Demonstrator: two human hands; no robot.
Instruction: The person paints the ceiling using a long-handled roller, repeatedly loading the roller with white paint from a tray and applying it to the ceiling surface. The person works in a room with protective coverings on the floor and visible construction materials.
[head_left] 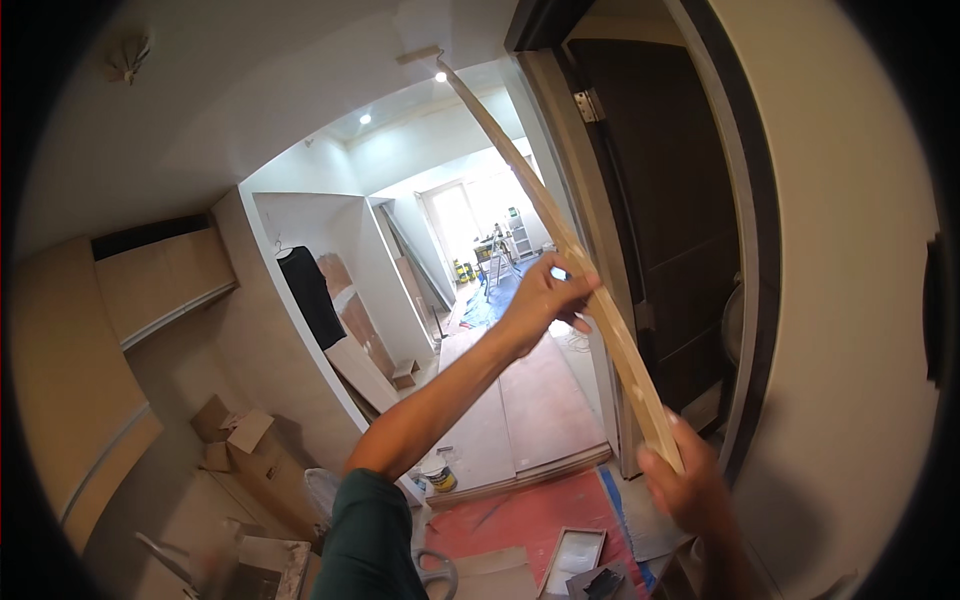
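The right hand [690, 482] has its fingers wrapped round the lower end of a wooden pole [630, 375], and the left hand [548, 298] curls its fingers about the middle; the pole slants up to a roller head [417, 56] near the ceiling [280, 90]. Beyond, an open-flapped cardboard box [268, 470] and a small bucket [439, 478] by the red sheet's [500, 515] far left corner keep indistinct contents. Farthest, yellow-and-black buckets [464, 272] stand near the blue sheet's [487, 308] left edge, insides too small to tell.
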